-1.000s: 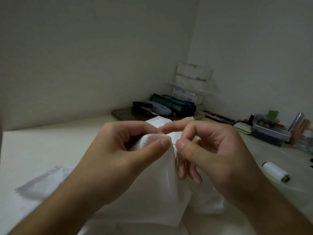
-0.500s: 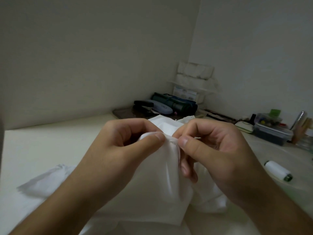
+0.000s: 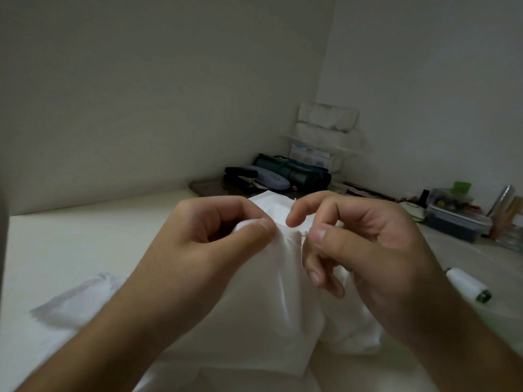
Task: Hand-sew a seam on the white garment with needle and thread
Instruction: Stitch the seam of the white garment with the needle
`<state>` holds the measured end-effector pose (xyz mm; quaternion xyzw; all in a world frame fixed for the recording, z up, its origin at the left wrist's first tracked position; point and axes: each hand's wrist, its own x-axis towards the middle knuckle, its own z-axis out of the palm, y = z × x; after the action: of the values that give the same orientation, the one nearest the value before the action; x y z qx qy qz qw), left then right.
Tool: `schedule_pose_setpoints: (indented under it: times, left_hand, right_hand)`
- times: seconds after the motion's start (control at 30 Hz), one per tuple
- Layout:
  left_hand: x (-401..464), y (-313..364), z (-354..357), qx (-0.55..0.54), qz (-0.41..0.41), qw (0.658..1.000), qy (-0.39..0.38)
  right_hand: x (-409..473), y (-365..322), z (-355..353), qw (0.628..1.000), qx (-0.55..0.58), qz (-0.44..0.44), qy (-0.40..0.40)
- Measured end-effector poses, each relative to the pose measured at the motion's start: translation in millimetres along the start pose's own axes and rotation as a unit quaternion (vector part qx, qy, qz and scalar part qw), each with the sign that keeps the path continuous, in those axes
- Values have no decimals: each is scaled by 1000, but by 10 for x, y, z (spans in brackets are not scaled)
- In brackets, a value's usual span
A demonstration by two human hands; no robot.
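I see the white garment (image 3: 271,301) bunched up at the middle of the pale table (image 3: 85,250), its top fold lifted off the surface and the rest draped down toward me, with a frayed corner trailing off to the left of the bunch. My left hand (image 3: 203,250) pinches the raised fold between thumb and curled fingers, right at the top of the garment. My right hand (image 3: 373,250) sits just beside that fold on its right; the forefinger is lifted and curved above the cloth, the thumb points in at the fold, and the lower fingers curl against the fabric. A thin glint at the thumb tip may be the needle, but I cannot tell whether the thumb and a finger actually pinch it.

To the right of the garment, apart from it, a white thread spool (image 3: 468,287) lies on its side. Beyond the garment, in the corner, are a glasses case (image 3: 268,181), a dark rolled pouch (image 3: 294,174) and, further right, a clear plastic box (image 3: 455,216).
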<state>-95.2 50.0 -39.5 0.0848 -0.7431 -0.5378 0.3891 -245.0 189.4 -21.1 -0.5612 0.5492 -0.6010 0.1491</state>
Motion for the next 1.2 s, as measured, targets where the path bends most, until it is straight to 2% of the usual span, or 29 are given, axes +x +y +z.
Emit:
schedule_pose_setpoints:
  times: [1.2]
  left_hand:
    - [1, -16, -8, -8, 21, 1000, -14]
  right_hand:
    - [-6, -15, 65, 999, -41, -4, -1]
